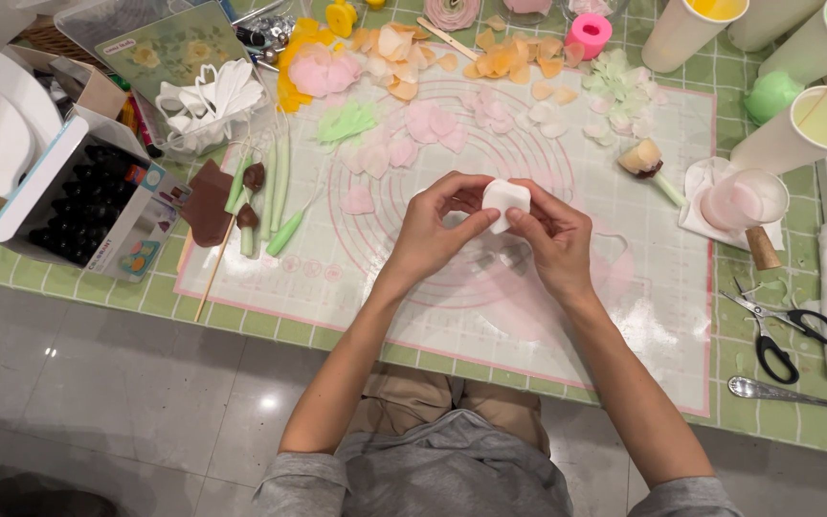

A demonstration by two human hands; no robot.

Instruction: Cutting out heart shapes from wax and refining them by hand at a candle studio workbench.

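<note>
Left hand (433,230) and right hand (552,235) together pinch a small white soft block (506,201) above the translucent pink-ringed mat (624,287), pale petals (404,144) scattered beyond.

Scene is evenly and brightly lit from overhead; colours are rendered warm. A bright glare spot is seen on the glossy floor tiles (98,383) below-left of the silicone mat (624,316), with a second, smaller one closer to the mat's lower edge. A soft, diffuse shadow is cast onto the mat just beneath both hands. The left hand (433,230) and right hand (552,239) are rendered sharp, without motion blur. Wide-angle distortion is noted: table edges left and right of the mat are bowed. Cups (806,134) to the upper right of the mat are slightly overexposed. Far corners are softer.
</note>
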